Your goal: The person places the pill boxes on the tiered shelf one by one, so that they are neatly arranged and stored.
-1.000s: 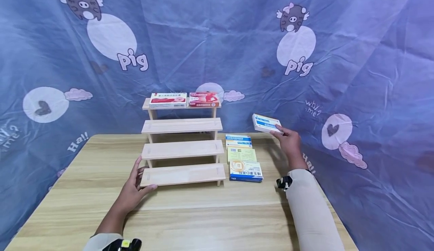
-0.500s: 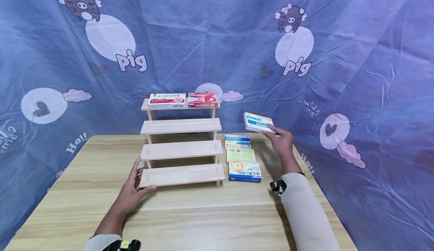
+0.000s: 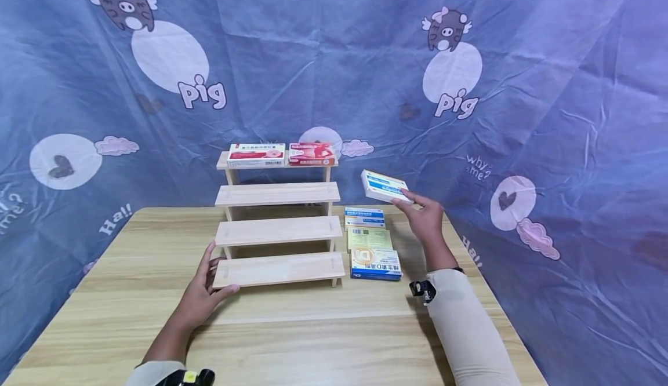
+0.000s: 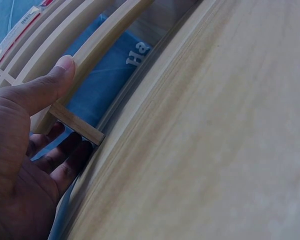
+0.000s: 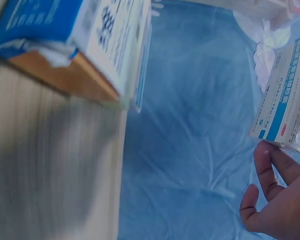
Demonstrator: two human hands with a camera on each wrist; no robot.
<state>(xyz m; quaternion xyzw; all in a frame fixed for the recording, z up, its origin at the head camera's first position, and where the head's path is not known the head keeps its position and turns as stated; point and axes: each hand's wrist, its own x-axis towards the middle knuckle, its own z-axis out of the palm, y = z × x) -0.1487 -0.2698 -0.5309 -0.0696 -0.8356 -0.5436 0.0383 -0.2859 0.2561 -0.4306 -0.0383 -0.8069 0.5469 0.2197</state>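
My right hand (image 3: pixel 425 218) pinches a white-and-blue medicine box (image 3: pixel 385 186) by its right end, held up in the air right of a wooden step rack (image 3: pixel 279 269). In the right wrist view, the thumb side is cut off by the frame edge and fingertips lie along the lower end of this medicine box (image 5: pixel 282 95). My left hand (image 3: pixel 200 293) grips the left end of the rack's lowest shelf. Seen from the left wrist, the thumb rests on that shelf's front edge (image 4: pixel 110 35), while the other fingers bend in behind its short leg (image 4: pixel 77 125).
On the rack's top shelf lie a white-and-red box (image 3: pixel 257 155) and a pink-red box (image 3: pixel 312 153). Right of the rack, on the table (image 3: pixel 313 339), lie a blue-and-white box (image 3: pixel 364 218), a pale green box (image 3: pixel 369 239) and a vitamin D box (image 3: pixel 376 264). A blue cloth (image 3: pixel 323 73) hangs behind.
My right hand has carried the medicine box leftward, closer to the rack. My left hand stays on the lowest shelf's end.
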